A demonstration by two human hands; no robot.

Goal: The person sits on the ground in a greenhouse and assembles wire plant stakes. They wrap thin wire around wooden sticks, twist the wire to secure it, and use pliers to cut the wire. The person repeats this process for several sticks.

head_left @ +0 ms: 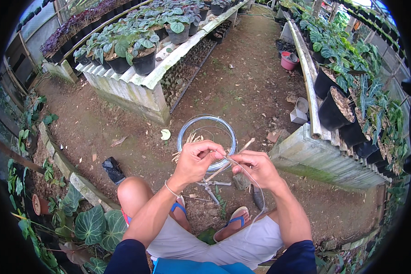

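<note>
Squatting over bare brown dirt floor (242, 86) in a plant nursery, knees apart, blue-strapped sandals (233, 222) on both feet. Left hand (197, 160) curled nearly shut, fingers (213, 147) pinching a thin pale stick (217, 172) together with a strand of shiny wire (251, 176). Right hand (255, 166) likewise closed, fingertips gripping the same stick's other end just beside the left, the wire trailing in a thin curve past the right wrist toward the lap. Directly beyond both hands, lying flat on the ground: one round coil of silvery wire (207, 132), smooth and hoop-shaped, with a small scatter of pale slender sticks (192, 139) inside and beside it. Below the hands, on the dirt: one metal tool with two crossed arms, pliers or cutters (210, 185), hard to tell which. Two long raised desks of weathered concrete and corrugated sheet, left one (137, 86) and right one (315, 150), both carrying rows of black plastic pots (144, 61) with broad green leaves. One pink pot (288, 60) on the ground farther off. One thin bracelet (171, 189) around the left wrist.
</note>
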